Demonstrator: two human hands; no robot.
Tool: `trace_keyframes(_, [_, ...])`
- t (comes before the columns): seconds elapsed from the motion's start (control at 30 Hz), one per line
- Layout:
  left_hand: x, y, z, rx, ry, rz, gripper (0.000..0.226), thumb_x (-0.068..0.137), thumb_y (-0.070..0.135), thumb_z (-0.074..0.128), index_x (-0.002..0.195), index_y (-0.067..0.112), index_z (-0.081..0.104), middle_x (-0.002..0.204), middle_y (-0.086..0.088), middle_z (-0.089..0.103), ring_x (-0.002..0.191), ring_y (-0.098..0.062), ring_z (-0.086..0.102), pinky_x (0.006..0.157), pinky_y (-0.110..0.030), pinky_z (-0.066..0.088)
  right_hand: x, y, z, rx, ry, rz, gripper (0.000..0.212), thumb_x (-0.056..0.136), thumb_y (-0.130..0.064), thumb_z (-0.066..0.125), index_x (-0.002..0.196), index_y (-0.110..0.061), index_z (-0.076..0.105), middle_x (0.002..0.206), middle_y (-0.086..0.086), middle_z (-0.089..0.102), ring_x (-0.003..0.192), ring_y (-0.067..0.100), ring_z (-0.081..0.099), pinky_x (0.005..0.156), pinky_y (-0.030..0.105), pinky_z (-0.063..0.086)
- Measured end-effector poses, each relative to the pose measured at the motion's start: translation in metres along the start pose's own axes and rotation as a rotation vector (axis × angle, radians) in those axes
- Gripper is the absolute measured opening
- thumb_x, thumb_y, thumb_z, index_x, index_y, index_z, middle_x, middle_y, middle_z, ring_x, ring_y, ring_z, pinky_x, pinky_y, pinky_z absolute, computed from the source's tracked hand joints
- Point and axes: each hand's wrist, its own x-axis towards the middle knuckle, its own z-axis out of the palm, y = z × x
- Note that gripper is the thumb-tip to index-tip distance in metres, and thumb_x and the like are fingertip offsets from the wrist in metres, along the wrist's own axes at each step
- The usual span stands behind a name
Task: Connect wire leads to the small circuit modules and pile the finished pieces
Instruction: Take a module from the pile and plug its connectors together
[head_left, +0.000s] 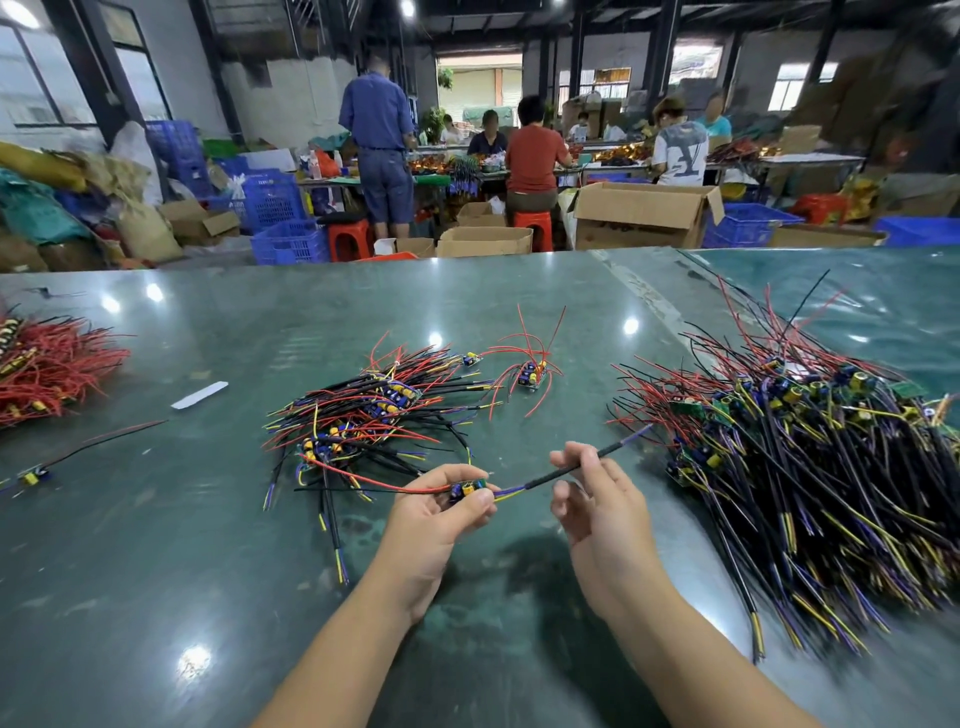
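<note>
Two bare forearms are seen reaching up from the bottom edge over the glossy dark green table (156, 571). A small circuit module with blue and yellow components (466, 490) is pinched between the curled fingers and thumb of the left hand (436, 514), held just above the table surface. From the module's left end a thin red wire (363, 475) is trailed toward the middle heap. From its right end a black-sleeved lead with purple and yellow cores (566, 470) is stretched to the right hand (597, 499), where it is gripped between thumb and forefinger, the remaining fingers being loosely curled. Both hands are held close together, near the table's centre.

Just beyond the left hand a tangled pile of wired modules with black, red and yellow leads (363, 415) is found. A much larger heap of black, purple and yellow leaded modules (810, 452) is spread to the right of the right hand. One lone module with red wires (531, 374) is set apart further back
</note>
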Motion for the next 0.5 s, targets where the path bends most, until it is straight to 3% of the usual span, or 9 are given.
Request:
trace_keyframes(0.13, [0.002,0.002,-0.008,0.048,0.06,-0.032,0.018,0.082,-0.011,0.061,0.085,0.006,0.065,0.069,-0.006,0.066,0.058,-0.01,0.06,0.058,-0.018,0.052,0.012,-0.012,-0.007,0.073,0.138,-0.026,0.023,0.102,-0.012,0.039,0.088,-0.012,0.056,0.068,0.004,0.066,0.039,0.006,0.041,0.042,0.015,0.037])
trace_keyframes(0.27, [0.003,-0.002,-0.006,0.091,0.095,-0.03,0.015,0.082,-0.01,0.063,0.088,0.004,0.065,0.066,-0.004,0.065,0.056,-0.01,0.061,0.056,-0.017,0.052,0.015,-0.012,-0.017,0.083,0.17,-0.043,0.027,0.103,-0.011,0.035,0.082,-0.01,0.053,0.056,0.0,0.062,0.039,0.005,0.043,0.042,0.013,0.041])
trace_keyframes(0.37, [0.003,-0.004,-0.001,0.023,0.078,-0.025,0.012,0.086,-0.004,0.062,0.089,0.007,0.066,0.072,-0.005,0.07,0.06,-0.011,0.062,0.059,-0.018,0.052,0.016,-0.012,-0.017,0.099,0.175,-0.094,0.029,0.103,-0.015,0.034,0.081,-0.012,0.051,0.052,-0.003,0.054,0.035,0.004,0.034,0.038,0.013,0.032])
trace_keyframes(0.43, [0.002,-0.005,0.002,0.01,0.061,-0.003,0.011,0.087,-0.001,0.061,0.091,0.009,0.066,0.076,-0.006,0.072,0.062,-0.011,0.063,0.061,-0.019,0.053,0.018,-0.013,-0.018,0.035,0.169,-0.167,0.027,0.103,-0.016,0.035,0.083,-0.014,0.053,0.053,-0.004,0.053,0.036,0.004,0.032,0.04,0.016,0.028])
trace_keyframes(0.5, [0.001,-0.006,0.002,0.048,0.061,0.031,0.012,0.086,-0.001,0.062,0.091,0.009,0.066,0.079,-0.009,0.072,0.063,-0.01,0.063,0.062,-0.019,0.052,0.018,-0.014,-0.02,-0.278,0.211,-0.308,0.018,0.102,-0.015,0.04,0.095,-0.017,0.057,0.071,-0.003,0.063,0.052,0.008,0.047,0.055,0.024,0.04])
